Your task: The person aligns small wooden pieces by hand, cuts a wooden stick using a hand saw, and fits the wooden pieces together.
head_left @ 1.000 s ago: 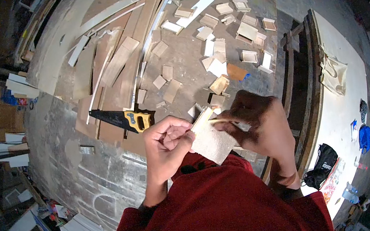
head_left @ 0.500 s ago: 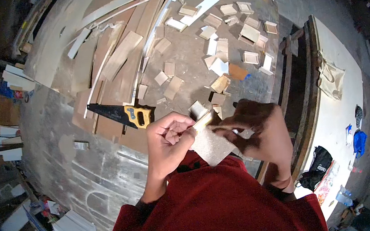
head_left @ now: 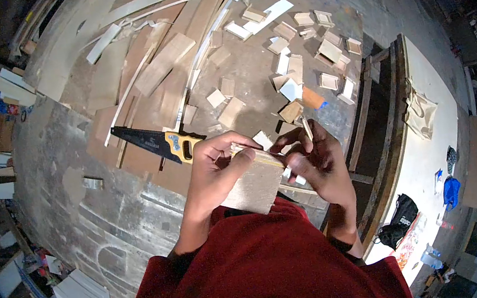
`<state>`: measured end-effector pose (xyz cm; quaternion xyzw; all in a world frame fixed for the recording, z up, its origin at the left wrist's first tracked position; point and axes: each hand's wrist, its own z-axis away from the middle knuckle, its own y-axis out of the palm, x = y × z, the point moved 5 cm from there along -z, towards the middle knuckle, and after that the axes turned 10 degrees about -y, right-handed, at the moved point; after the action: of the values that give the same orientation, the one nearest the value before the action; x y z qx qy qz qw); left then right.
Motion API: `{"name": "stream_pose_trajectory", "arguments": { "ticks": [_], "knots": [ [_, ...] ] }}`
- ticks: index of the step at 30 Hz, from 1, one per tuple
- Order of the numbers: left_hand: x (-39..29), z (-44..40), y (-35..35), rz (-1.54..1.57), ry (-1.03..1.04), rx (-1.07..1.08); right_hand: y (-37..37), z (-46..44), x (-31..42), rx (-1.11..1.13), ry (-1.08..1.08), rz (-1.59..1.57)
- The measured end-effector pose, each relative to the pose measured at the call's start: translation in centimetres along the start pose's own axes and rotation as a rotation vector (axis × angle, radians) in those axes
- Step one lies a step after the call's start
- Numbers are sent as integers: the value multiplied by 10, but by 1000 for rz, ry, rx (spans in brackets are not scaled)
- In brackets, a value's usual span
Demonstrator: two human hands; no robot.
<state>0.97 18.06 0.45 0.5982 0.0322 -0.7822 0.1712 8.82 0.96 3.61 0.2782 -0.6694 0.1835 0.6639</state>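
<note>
My left hand (head_left: 212,167) grips a small pale wooden board (head_left: 254,184) in front of my chest. Its thumb presses near the top edge, where a yellowish line runs along the wood. At the board's right corner is my right hand (head_left: 320,165), fingers curled and thumb close to that edge. A thin pale stick (head_left: 307,128) pokes up between its fingers; the lower end is hidden. Behind the board, another light wood piece (head_left: 262,140) shows partly. Left of my hands lies a handsaw (head_left: 156,143) with a yellow and black handle.
Several small wooden pieces (head_left: 231,112) and tray-like assemblies (head_left: 330,51) lie scattered ahead. Long planks (head_left: 164,65) are stacked at the left. A white panel (head_left: 396,179) on the right carries a cloth bag (head_left: 422,114) and a black pouch (head_left: 401,219).
The board has turned flatter and shifted slightly left with my left hand. My right hand has moved from across its top edge to the right corner, showing the stick upright. The view has shifted slightly.
</note>
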Motion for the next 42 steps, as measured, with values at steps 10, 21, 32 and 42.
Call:
{"name": "stream_pose_trajectory", "arguments": {
  "ticks": [10, 21, 32, 42],
  "knots": [
    [-10, 10, -16, 176, 99, -45, 16, -2, -8, -177, -29, 29],
    [22, -15, -51, 44, 0, -139, 9, -13, -47, -204, -58, 53],
    [52, -3, -217, 302, 143, -722, -115, 27, -284, 37, 35, 1207],
    [114, -8, -187, 311, -157, -636, -86, -9, -307, -120, 9, 1262]
  ]
}}
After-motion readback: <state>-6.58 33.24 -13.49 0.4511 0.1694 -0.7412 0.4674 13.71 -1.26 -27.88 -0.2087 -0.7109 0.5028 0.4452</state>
